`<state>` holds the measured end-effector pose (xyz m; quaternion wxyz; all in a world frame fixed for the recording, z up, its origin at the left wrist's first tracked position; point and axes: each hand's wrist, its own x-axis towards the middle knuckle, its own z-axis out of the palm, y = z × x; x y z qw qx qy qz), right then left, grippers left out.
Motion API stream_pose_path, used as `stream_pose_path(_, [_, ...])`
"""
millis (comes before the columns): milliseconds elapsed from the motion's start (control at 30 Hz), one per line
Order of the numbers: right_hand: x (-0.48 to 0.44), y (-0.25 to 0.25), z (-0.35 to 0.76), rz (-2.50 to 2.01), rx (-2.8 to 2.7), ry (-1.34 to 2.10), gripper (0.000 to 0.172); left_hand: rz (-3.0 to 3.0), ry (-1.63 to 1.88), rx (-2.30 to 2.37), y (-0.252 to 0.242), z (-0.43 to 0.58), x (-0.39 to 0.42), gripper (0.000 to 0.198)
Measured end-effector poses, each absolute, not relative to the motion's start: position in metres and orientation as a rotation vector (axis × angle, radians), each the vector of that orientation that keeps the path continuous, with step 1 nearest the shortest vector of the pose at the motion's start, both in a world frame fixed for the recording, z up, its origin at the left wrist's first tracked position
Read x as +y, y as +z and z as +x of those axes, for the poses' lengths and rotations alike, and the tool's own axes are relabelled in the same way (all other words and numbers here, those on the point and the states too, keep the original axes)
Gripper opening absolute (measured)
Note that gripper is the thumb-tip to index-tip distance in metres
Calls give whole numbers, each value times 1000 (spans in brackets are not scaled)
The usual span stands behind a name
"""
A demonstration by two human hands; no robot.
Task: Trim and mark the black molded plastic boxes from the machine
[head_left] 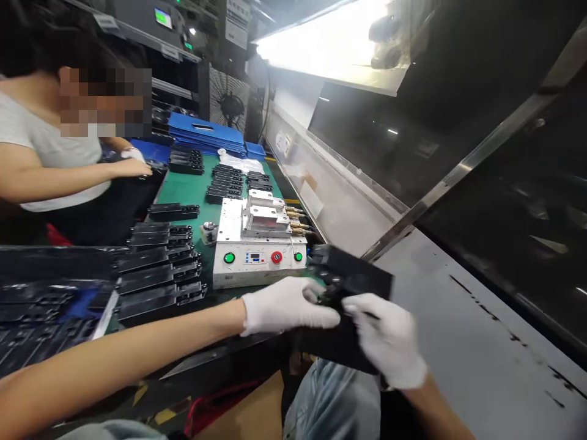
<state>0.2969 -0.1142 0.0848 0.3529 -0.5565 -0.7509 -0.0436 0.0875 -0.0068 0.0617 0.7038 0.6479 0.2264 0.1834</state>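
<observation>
My left hand (293,304), in a white glove, has its thumb and fingers around the near end of a black plastic part (362,274). My right hand (389,336), also gloved, is closed at the part's right side, its fingertips pinched by the edge; what they hold is too small and dark to name. The black part is tilted above my lap. Just beyond my left hand stands a white machine (257,275) with green and red buttons and metal blocks on top. Left of it, several long black parts (156,266) lie in a row.
Another person (55,159) works at the left with gloved hands. More black parts (224,183) and stacked blue trays (206,131) are on the green table (183,189). A grey panel (481,305) with a metal rail borders the right. A bright lamp (330,43) hangs above.
</observation>
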Motion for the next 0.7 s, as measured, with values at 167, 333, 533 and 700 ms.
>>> stream_pose_path(167, [-58,43,275,-1288,-1886,242,22,1742,406,910,38,65,-31,44])
stream_pose_path(333, [-53,56,327,-1243,-1121,378,27,1943,801,1027,54,22,45,56])
stream_pose_path(533, [-93,31,351,-1153,-1219,516,25,1997,1185,1162,95,42,209,56])
stream_pose_path(700, [-103,-10,344,-1108,-1261,757,26,1993,1056,1170,80,73,244,44])
